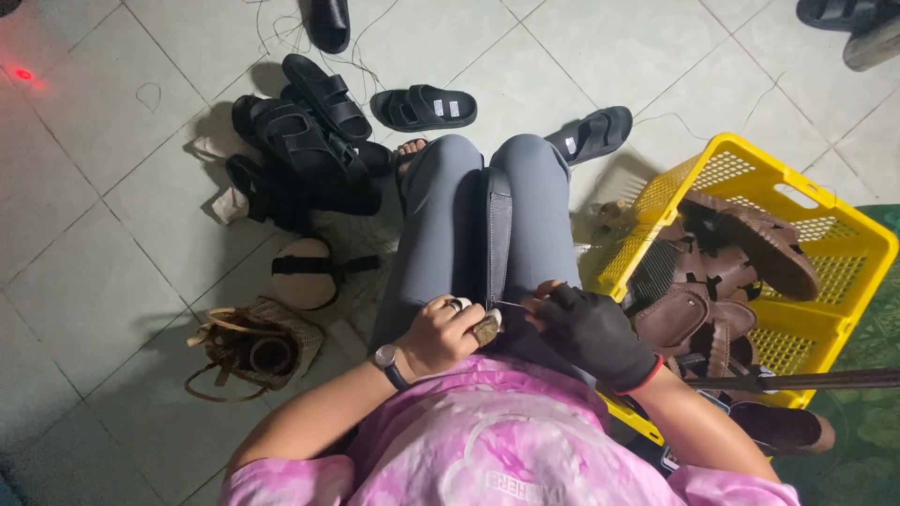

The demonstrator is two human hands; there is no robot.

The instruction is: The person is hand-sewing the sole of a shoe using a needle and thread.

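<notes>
A dark shoe sole stands on edge, clamped between my knees in grey trousers. My left hand, with a ring and a wristwatch, grips the near end of the sole and a small tan object. My right hand wears a black fingerless glove and pinches a thin needle or awl at the sole's near end. Both hands touch the sole close to my lap.
A yellow plastic basket with several brown sandals stands to my right. A pile of black sandals lies on the tiled floor ahead left, with a loose black sandal and another. A woven bag lies at my left.
</notes>
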